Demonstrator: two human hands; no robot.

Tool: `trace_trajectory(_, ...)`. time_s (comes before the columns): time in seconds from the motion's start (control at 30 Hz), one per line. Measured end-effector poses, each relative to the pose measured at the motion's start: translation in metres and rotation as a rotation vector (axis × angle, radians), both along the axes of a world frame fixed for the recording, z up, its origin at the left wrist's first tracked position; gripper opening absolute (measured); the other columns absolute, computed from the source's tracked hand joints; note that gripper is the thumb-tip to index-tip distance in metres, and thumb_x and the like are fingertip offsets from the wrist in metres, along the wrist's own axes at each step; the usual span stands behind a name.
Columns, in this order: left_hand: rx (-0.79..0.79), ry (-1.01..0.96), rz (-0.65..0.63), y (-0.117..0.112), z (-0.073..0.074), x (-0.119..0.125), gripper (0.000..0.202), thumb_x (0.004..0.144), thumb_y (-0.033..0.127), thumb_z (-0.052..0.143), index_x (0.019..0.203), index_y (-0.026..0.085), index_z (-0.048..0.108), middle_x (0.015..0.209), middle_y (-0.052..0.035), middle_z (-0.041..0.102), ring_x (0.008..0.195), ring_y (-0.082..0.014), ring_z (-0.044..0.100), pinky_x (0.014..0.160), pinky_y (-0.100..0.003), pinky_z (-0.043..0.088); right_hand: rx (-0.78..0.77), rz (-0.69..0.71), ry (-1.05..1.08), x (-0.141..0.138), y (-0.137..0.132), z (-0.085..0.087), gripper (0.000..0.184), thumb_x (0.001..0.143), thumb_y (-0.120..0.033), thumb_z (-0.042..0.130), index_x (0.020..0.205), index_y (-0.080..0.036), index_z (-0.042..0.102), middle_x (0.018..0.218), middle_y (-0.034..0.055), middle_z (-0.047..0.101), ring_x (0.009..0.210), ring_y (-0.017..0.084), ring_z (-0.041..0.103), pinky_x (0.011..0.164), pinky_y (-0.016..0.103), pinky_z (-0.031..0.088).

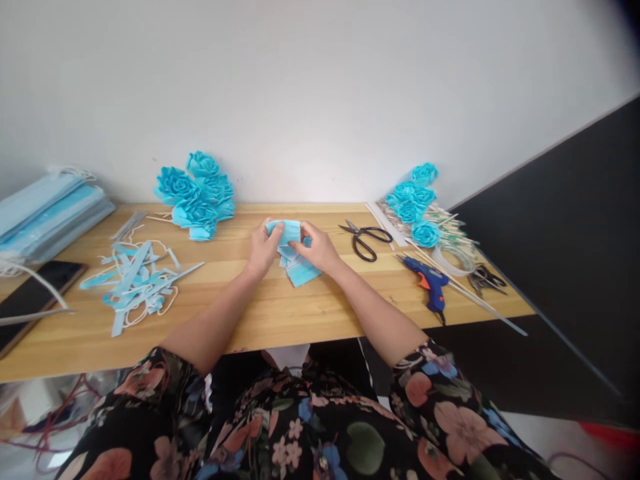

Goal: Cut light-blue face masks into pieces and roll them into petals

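Between my two hands, just above the middle of the table, is a light blue piece of face mask fabric (286,231). My left hand (265,247) pinches its left side with thumb and fingers. On its right side, my right hand (316,247) grips the same piece, thumb toward the middle. Directly below lie several more cut blue fabric pieces (303,270), overlapping on the wood and partly hidden by the held piece. Black-handled scissors (367,239) rest to the right of my right hand.
Blue fabric flowers (203,193) stand at the back left, and more flowers (413,197) lie at the right by sticks. Mask strip scraps (137,280), stacked masks (55,207) and a phone (37,293) are left. A blue glue gun (427,283), tape roll (453,260) and pliers-like tool (485,280) are right.
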State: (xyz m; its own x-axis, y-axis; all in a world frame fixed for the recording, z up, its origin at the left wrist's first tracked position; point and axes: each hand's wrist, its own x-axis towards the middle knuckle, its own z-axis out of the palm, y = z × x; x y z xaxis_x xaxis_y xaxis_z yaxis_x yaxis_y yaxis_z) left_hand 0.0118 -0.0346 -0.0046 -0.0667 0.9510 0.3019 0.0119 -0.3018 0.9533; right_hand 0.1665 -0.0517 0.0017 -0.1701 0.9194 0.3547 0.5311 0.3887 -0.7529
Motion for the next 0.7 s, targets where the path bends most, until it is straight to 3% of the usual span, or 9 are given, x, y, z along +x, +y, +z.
trace_trajectory(0.17, 0.012, 0.058, 0.078, 0.004, -0.005, -0.003, 0.025, 0.083, 0.042, 0.062, 0.078, 0.019, 0.054, 0.068, 0.0027, 0.052, 0.064, -0.0106, 0.050, 0.057, -0.020, 0.040, -0.012, 0.001, -0.082, 0.000, 0.002, 0.007, 0.036, 0.081, -0.029, 0.063, 0.116, -0.022, 0.061, 0.088, -0.0010, 0.070, 0.083, 0.016, 0.063, 0.079, 0.026, 0.044)
trace_trajectory(0.27, -0.044, -0.057, 0.113, 0.010, -0.007, -0.004, 0.030, 0.080, 0.047, 0.064, 0.082, 0.019, 0.052, 0.070, 0.0030, 0.053, 0.065, -0.0109, 0.054, 0.057, -0.020, 0.043, -0.033, 0.028, -0.263, 0.019, 0.010, 0.021, 0.037, 0.083, -0.025, 0.061, 0.120, -0.026, 0.063, 0.096, 0.0001, 0.073, 0.091, 0.018, 0.065, 0.081, 0.028, 0.045)
trace_trajectory(0.4, -0.142, -0.187, 0.120, 0.014, -0.005, -0.005, 0.036, 0.077, 0.052, 0.064, 0.084, 0.020, 0.049, 0.072, 0.0029, 0.054, 0.064, -0.0107, 0.056, 0.054, -0.019, 0.044, -0.074, -0.193, -0.457, 0.071, 0.011, 0.032, 0.032, 0.086, -0.026, 0.059, 0.117, -0.022, 0.066, 0.104, 0.0076, 0.073, 0.093, 0.023, 0.066, 0.082, 0.034, 0.045)
trace_trajectory(0.53, -0.143, -0.252, 0.095, 0.013, -0.002, -0.003, 0.040, 0.075, 0.055, 0.066, 0.082, 0.020, 0.049, 0.067, 0.0035, 0.053, 0.059, -0.0096, 0.053, 0.050, -0.019, 0.041, -0.030, -0.411, -0.598, 0.121, -0.006, 0.017, 0.024, 0.087, -0.017, 0.055, 0.107, -0.011, 0.068, 0.104, 0.0211, 0.070, 0.101, 0.030, 0.061, 0.091, 0.044, 0.039)
trace_trajectory(0.7, -0.133, -0.293, 0.040, 0.012, -0.004, -0.001, 0.042, 0.075, 0.056, 0.067, 0.079, 0.019, 0.048, 0.062, 0.0053, 0.049, 0.053, -0.0079, 0.048, 0.050, -0.020, 0.039, -0.016, -0.398, -0.632, 0.139, -0.025, -0.009, 0.026, 0.086, -0.015, 0.056, 0.110, -0.011, 0.065, 0.115, 0.0262, 0.065, 0.106, 0.034, 0.059, 0.092, 0.045, 0.039)
